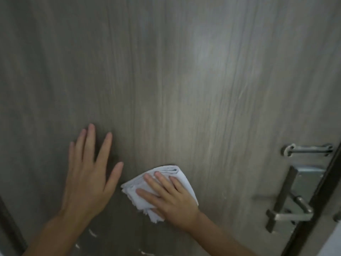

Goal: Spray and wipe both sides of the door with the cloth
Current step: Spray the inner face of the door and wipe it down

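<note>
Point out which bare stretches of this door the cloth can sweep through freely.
Free: the broad door face above both hands, and the strip between the cloth and lever handle. Crowded: the right edge, with latch and lock plate, and beside the left hand.

One door (pixel 166 71), one cloth (pixel 166 183) — two hands, one lever handle (pixel 293 215), one latch (pixel 308 150).

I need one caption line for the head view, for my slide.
Right hand presses folded white cloth on grey door; left hand rests flat.
</note>
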The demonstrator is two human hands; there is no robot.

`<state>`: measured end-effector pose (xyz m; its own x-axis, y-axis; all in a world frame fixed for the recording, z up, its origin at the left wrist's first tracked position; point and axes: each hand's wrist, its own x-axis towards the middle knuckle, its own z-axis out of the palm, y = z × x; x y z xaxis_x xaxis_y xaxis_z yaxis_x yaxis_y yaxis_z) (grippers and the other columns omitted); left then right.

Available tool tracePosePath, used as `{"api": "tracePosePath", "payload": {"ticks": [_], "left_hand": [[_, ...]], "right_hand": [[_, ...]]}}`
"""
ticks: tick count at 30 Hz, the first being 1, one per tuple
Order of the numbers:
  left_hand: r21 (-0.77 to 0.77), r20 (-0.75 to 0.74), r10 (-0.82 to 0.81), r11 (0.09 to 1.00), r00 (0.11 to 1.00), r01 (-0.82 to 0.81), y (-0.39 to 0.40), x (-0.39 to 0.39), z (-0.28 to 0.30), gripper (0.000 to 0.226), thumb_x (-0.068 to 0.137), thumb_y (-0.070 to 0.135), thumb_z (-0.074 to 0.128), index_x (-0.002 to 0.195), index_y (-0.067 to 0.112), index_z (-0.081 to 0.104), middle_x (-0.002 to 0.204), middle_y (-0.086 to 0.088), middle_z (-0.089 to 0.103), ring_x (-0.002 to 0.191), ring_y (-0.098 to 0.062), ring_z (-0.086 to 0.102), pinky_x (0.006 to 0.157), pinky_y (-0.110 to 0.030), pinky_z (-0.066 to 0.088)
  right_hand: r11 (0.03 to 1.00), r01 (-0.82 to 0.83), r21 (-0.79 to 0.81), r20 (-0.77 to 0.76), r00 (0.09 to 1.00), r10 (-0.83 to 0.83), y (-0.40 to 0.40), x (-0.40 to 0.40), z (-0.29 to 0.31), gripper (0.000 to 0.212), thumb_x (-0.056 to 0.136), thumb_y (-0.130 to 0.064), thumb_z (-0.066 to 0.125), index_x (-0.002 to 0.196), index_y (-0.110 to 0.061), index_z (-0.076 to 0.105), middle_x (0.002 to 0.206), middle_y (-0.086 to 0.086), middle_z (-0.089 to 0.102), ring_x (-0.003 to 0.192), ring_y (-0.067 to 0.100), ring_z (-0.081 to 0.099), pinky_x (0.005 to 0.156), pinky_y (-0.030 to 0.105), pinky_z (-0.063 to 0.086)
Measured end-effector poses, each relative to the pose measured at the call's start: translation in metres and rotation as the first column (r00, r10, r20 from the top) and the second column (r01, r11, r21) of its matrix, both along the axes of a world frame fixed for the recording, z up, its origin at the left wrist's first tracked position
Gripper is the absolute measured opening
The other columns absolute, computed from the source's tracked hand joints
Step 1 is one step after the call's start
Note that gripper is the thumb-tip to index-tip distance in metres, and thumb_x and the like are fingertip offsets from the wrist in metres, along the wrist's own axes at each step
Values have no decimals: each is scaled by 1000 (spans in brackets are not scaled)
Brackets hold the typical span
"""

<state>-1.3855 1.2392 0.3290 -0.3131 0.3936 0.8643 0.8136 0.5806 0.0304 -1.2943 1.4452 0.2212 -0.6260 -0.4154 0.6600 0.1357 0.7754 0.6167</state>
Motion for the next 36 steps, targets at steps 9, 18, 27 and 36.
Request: {"api": "tracePosePath", "payload": {"ticks": [9, 18, 27, 36], "left_hand": [[-153, -43, 144, 977, 989, -149, -5, -16, -161, 68, 94, 49, 26, 145, 5, 34, 154, -26, 18, 139, -46, 19, 112, -61, 15], [-206, -109, 136, 966, 985, -157, -9, -22, -159, 78, 94, 58, 17, 144, 1, 35, 152, -30, 20, 138, -50, 21, 112, -63, 17], [-134, -166, 136, 978, 977, -159, -4, -30, -159, 83, 93, 63, 11, 142, 1, 36, 150, -30, 24, 135, -51, 24, 108, -64, 14], [65, -125, 115, 992, 985, -108, -1, -11, -220, 77, 93, 58, 15, 146, 4, 29, 155, -24, 17, 142, -41, 15, 113, -58, 6]], "right_hand": [[993, -116, 28, -49, 992, 117, 8, -3, -74, 52, 96, -39, 44, 145, -24, 38, 154, 12, 28, 144, 33, 17, 117, 47, 8], [851, -176, -495, -690, 675, -261, 50, 19, 116, 58, 94, -55, 41, 143, -25, 44, 155, 14, 29, 144, 37, 22, 117, 48, 15], [999, -40, -5, -147, 988, 39, -1, -2, -84, 58, 94, -56, 48, 144, -29, 42, 157, 9, 22, 147, 32, 14, 119, 47, 8], [969, -87, 232, 119, 991, 61, -3, -9, -211, 57, 95, -55, 45, 146, -30, 39, 158, 8, 23, 148, 29, 10, 120, 44, 3]]}}
